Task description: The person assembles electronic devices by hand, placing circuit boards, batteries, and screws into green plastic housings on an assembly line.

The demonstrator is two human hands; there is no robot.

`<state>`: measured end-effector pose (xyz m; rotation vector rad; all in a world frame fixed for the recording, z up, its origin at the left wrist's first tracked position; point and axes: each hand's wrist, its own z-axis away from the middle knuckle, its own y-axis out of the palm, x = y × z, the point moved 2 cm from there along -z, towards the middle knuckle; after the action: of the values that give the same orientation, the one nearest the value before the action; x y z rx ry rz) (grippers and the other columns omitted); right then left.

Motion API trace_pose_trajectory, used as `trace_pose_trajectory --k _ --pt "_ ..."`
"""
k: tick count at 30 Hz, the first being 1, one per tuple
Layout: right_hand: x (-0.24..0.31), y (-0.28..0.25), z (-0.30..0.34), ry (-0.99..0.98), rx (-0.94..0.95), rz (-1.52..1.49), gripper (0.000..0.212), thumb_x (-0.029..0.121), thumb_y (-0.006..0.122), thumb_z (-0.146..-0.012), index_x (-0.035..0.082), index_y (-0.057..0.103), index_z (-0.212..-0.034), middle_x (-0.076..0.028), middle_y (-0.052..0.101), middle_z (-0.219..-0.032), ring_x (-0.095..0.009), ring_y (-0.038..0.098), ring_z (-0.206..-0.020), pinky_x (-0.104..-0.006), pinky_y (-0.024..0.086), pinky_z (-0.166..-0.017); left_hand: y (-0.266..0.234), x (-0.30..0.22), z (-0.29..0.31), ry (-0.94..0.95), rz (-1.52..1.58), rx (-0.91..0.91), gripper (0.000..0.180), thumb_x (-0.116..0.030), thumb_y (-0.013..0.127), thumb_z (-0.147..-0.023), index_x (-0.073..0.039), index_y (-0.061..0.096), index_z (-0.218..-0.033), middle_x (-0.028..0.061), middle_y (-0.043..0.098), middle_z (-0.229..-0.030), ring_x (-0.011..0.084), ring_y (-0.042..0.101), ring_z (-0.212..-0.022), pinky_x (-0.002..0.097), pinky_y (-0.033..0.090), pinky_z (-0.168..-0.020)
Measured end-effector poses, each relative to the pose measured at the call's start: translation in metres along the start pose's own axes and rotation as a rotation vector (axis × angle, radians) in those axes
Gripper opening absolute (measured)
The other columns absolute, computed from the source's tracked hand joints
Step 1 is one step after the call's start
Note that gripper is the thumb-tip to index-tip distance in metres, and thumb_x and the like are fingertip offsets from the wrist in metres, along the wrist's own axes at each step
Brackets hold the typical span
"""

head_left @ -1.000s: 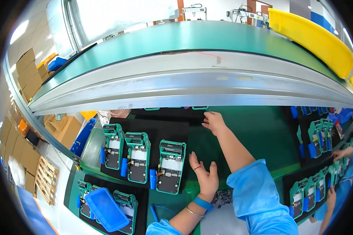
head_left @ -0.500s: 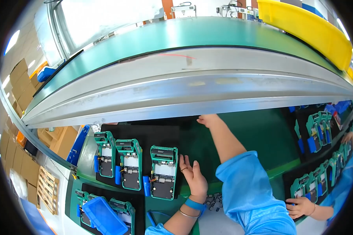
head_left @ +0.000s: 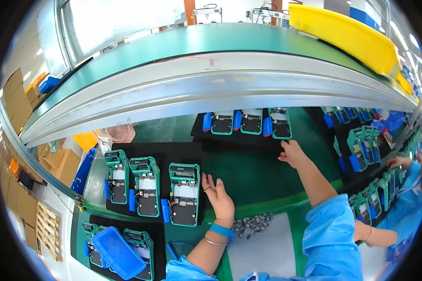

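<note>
My left hand [head_left: 219, 200] is open, fingers stretched out along the right side of a green-framed handheld device [head_left: 184, 194] with its inside exposed. That device and two similar ones lie on a black mat [head_left: 164, 151], each with a blue cylinder-like part at its left side. Farther off, my right hand [head_left: 294, 154] has its fingers closed at the front edge of another black mat [head_left: 248, 141], just below the corner of a device [head_left: 280, 125]. Three such devices show on that mat, their tops hidden by the metal beam.
A metal beam [head_left: 211, 86] crosses above the work surface. Small metal parts [head_left: 253, 225] lie by a white sheet [head_left: 262, 253]. A blue tray [head_left: 118, 253] rests on devices at lower left. At right, a co-worker's arm [head_left: 377, 235] is near more devices. A yellow bin [head_left: 342, 35] stands above.
My right hand has come out from under the beam, toward me and right. The far mat with its devices has come into view. The whole view has shifted; my left hand stays beside its device.
</note>
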<state>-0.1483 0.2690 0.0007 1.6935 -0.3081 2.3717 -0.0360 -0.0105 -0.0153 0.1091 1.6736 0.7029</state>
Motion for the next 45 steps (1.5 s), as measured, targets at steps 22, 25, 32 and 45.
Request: trace_pose_trajectory --k 22,25,32,45 --pt "-0.044 -0.148 0.179 0.090 -0.132 0.290 0.032 0.024 0.051 -0.101 -0.003 0.050 -0.118 -0.008 0.050 -0.089 -0.016 0.052 -0.070 -0.0385 0.062 -0.061 -0.015 0.007 -0.032 -0.111 -0.683 0.311 0.033 -0.021 0.068 -0.091 0.006 0.060 -0.108 0.0115 0.065 -0.102 0.0187 0.061 -0.093 0.0319 0.048 -0.083" --pt "-0.052 -0.158 0.188 0.064 -0.064 0.329 0.031 0.025 0.052 -0.101 0.000 0.052 -0.119 -0.005 0.050 -0.085 -0.014 0.051 -0.065 -0.0361 0.060 -0.059 -0.034 -0.019 0.013 -0.090 -0.626 0.304 0.027 -0.018 0.068 -0.092 0.003 0.059 -0.105 0.0055 0.060 -0.094 0.0127 0.054 -0.085 0.0280 0.046 -0.078" --pt "-0.067 -0.152 0.188 -0.013 -0.164 0.140 0.044 0.029 0.055 -0.101 0.000 0.049 -0.133 -0.002 0.049 -0.082 -0.010 0.050 -0.065 -0.0331 0.060 -0.063 -0.057 -0.033 0.077 -0.042 -0.484 0.226 0.023 -0.015 0.066 -0.095 0.001 0.057 -0.107 0.0042 0.059 -0.092 0.0098 0.054 -0.084 0.0248 0.045 -0.074" --pt "-0.088 0.039 0.296 -0.903 0.275 0.718 0.011 0.007 0.066 -0.089 0.004 0.068 -0.100 -0.011 0.063 -0.092 -0.028 0.063 -0.082 -0.0351 0.052 -0.071 -0.065 -0.031 0.085 0.006 -0.514 0.270 0.031 -0.024 0.058 -0.100 0.000 0.055 -0.120 0.0107 0.064 -0.101 0.0148 0.059 -0.089 0.0287 0.050 -0.078"
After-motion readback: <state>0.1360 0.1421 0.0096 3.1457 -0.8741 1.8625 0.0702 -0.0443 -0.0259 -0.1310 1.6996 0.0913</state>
